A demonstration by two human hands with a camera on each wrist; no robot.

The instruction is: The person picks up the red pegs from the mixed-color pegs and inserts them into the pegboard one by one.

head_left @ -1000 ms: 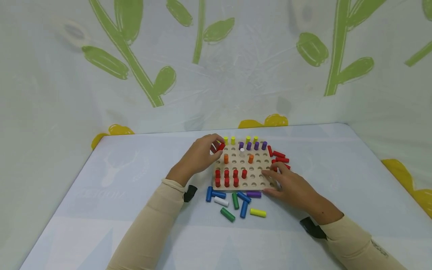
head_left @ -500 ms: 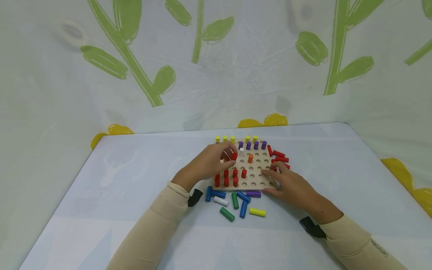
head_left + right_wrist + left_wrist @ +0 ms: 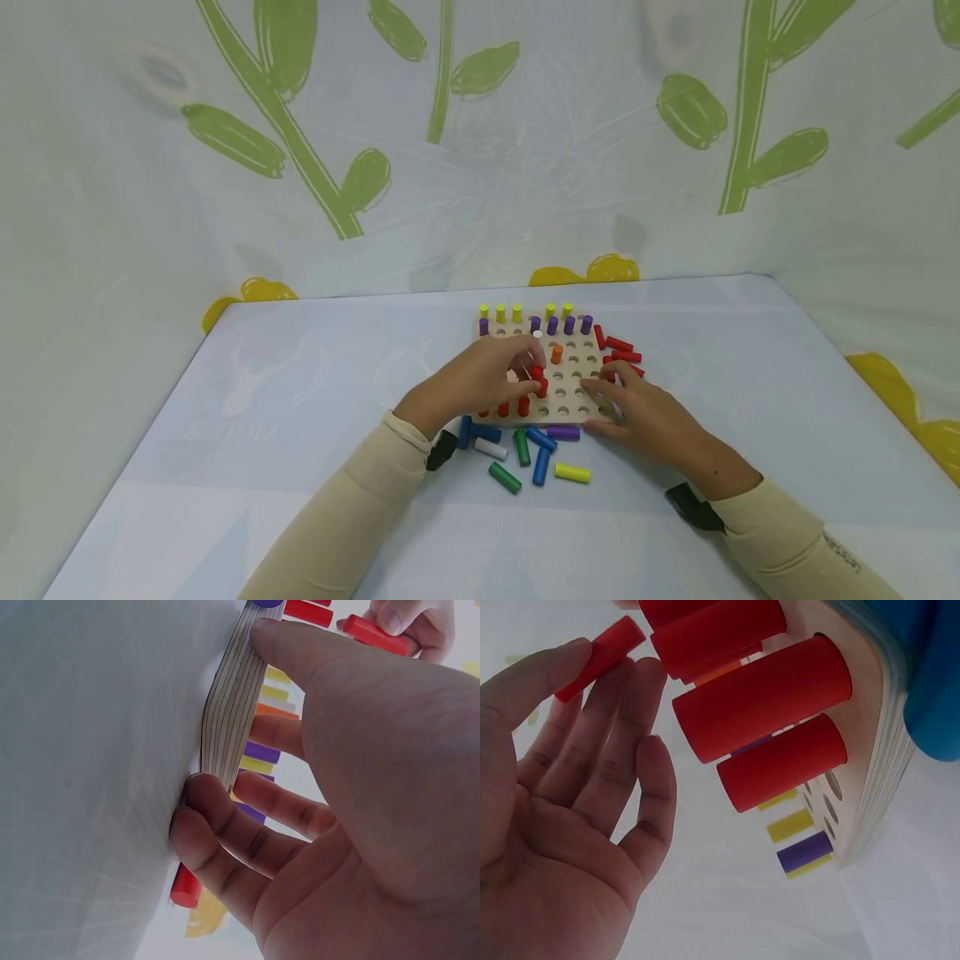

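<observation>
Between thumb and fingertips, my left hand pinches a red peg, just over the standing red pegs at the pegboard's near left. The wooden pegboard has rows of round holes. My right hand holds its near right corner, thumb on the front edge and fingers along the right side. Yellow pegs and purple pegs stand in the far rows. An orange peg and a white peg stand mid-board. The left hand hides the board's left middle.
Loose red pegs lie along the board's right side. In front of it are scattered blue pegs, green pegs, a white peg, a purple peg and a yellow peg. A fabric wall rises behind the table.
My left hand has carried the red peg from the board's far left side rightward and nearer, to the standing red pegs. My right hand has stayed at the corner.
</observation>
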